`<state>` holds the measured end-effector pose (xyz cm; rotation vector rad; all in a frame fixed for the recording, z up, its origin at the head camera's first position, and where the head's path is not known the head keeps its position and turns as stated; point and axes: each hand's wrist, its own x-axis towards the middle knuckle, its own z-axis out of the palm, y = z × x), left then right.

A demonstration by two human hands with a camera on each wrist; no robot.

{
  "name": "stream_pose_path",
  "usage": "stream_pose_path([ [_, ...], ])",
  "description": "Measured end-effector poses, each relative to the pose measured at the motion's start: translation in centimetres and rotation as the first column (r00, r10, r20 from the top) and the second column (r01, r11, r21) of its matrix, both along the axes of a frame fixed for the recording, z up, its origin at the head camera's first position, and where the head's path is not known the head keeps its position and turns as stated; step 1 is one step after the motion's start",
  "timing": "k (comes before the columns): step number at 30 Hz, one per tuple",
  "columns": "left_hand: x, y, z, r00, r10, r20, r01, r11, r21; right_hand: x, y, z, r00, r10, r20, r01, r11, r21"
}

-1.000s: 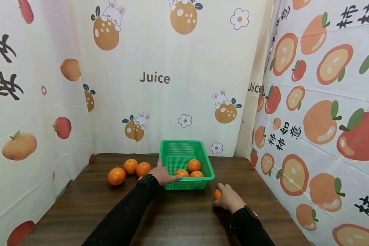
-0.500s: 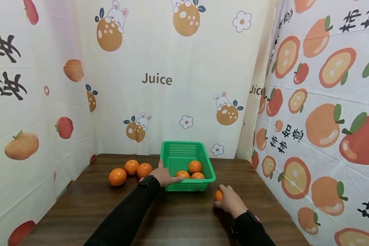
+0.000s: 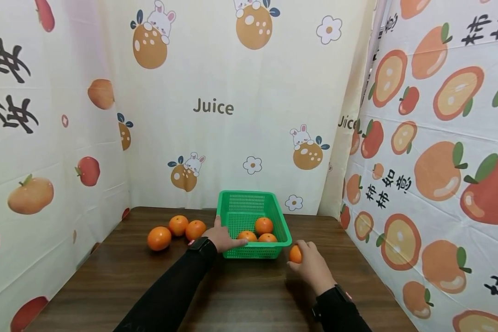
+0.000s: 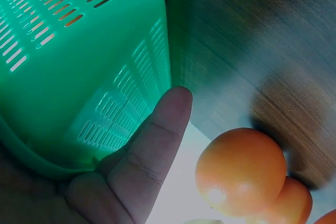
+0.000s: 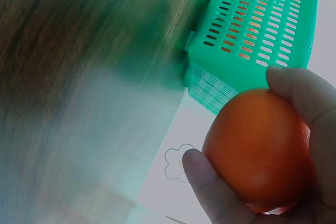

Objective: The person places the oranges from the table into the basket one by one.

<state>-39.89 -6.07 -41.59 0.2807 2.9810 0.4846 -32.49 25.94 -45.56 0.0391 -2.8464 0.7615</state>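
Observation:
My right hand (image 3: 313,267) grips an orange (image 5: 260,150) between thumb and fingers, close to the right front corner of a green plastic basket (image 3: 253,251). In the right wrist view the fruit overlaps the basket's corner. Straight fingers of my left hand (image 3: 219,236) rest at the basket's left front corner, the thumb lying along the front rim. One extended finger (image 4: 157,145) runs beside the outer wall in the left wrist view. Inside the basket sit three oranges: one orange (image 3: 263,225) behind, two in front partly hidden by the rim.
Left of the basket, three more oranges lie on the dark wooden table (image 3: 232,295): one orange (image 3: 159,238) in front, another orange (image 3: 178,225) behind it, and a third orange (image 3: 195,229) close to my left hand. Printed curtains (image 3: 216,152) enclose the table's back and sides.
My right hand has raised the orange slightly and more of the fruit shows between its fingers. The left hand stays at the basket's corner. The head view has shifted a little.

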Motion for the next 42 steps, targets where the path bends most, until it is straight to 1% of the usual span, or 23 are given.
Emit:
stream_pose_path([
  [4, -0.2, 0.0, 0.2, 1.000, -0.004, -0.002, 0.004, 1.000, -0.009, 0.1, -0.2, 0.2, 1.000, -0.008, -0.020, 0.008, 1.000, -0.014],
  [10, 0.6, 0.0, 1.4, 1.000, -0.024, -0.006, 0.024, 1.000, -0.001, 0.3, -0.5, 0.8, 0.997, -0.013, -0.072, 0.011, 0.999, -0.038],
  [13, 0.7, -0.1, 1.5, 1.000, -0.022, -0.005, 0.022, 1.000, 0.002, 0.3, -0.7, 1.0, 0.997, -0.014, -0.081, 0.010, 0.999, -0.045],
  [16, 0.7, -0.1, 1.4, 1.000, -0.016, -0.006, 0.016, 1.000, 0.008, 0.3, -0.8, 1.1, 0.996, -0.013, -0.083, 0.009, 0.999, -0.050],
  [19, 0.5, -0.1, 0.9, 1.000, -0.019, -0.010, 0.019, 1.000, 0.004, 0.4, -0.8, 1.1, 0.997, -0.017, -0.076, 0.012, 0.998, -0.059],
  [24, -0.3, 0.0, 0.0, 1.000, -0.014, -0.008, 0.014, 1.000, -0.006, 0.6, -0.9, 1.2, 0.998, -0.028, -0.063, 0.023, 0.997, -0.068],
  [27, -0.7, 0.0, -0.4, 1.000, -0.010, 0.001, 0.010, 1.000, -0.004, 0.8, -1.0, 1.3, 0.997, -0.022, -0.073, 0.018, 0.998, -0.064],
  [30, -0.7, 0.0, -0.3, 1.000, -0.009, 0.004, 0.009, 1.000, -0.005, 1.0, -1.1, 1.5, 0.995, -0.018, -0.097, 0.012, 0.998, -0.061],
  [34, -0.2, -0.1, 0.1, 1.000, -0.011, -0.003, 0.011, 1.000, -0.012, 1.1, -1.3, 2.1, 0.992, -0.013, -0.129, 0.003, 0.997, -0.071],
  [42, -0.4, -0.2, -0.2, 1.000, -0.006, 0.001, 0.006, 1.000, 0.001, 1.4, -2.0, 3.0, 0.984, 0.000, -0.177, -0.020, 0.994, -0.110],
])
